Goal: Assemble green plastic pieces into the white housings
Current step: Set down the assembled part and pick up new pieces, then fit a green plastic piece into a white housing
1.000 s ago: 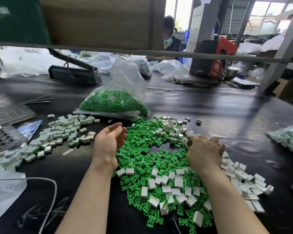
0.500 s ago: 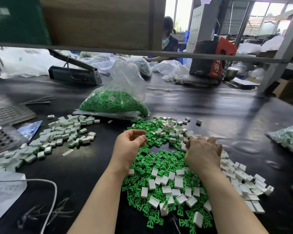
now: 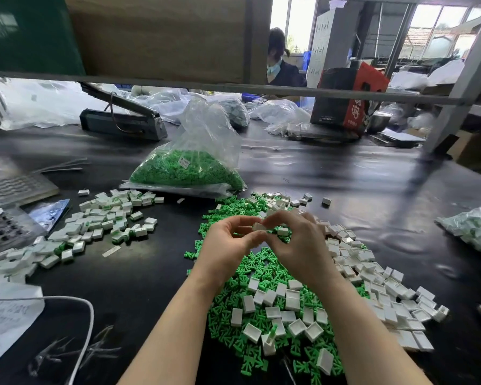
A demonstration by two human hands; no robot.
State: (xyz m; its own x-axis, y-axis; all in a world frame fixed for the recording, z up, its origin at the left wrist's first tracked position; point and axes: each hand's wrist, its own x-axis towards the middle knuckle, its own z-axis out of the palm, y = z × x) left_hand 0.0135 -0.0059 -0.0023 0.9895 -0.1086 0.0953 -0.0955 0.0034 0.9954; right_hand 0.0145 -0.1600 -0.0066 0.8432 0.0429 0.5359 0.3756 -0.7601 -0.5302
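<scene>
Above a mixed heap of loose green plastic pieces (image 3: 264, 273) and white housings (image 3: 372, 279), my two hands meet. A white housing (image 3: 258, 227) is pinched between the fingertips of my right hand (image 3: 295, 243), and my left hand (image 3: 231, 243) pinches at it from the left side with thumb and forefinger. Whether a green piece sits between my left fingers is hidden. A pile of assembled white housings with green inside (image 3: 100, 223) lies to the left.
A clear bag of green pieces (image 3: 189, 170) stands behind the heap. A bag sealer (image 3: 122, 120) sits further back, grey trays (image 3: 9, 207) at the left, a bag of parts (image 3: 475, 229) at the right. A white cable (image 3: 81, 315) and paper (image 3: 3, 320) lie near left. A person sits across the table.
Both hands rose off the heap and came together. My right hand picked up a white housing, and my left hand moved right to meet it.
</scene>
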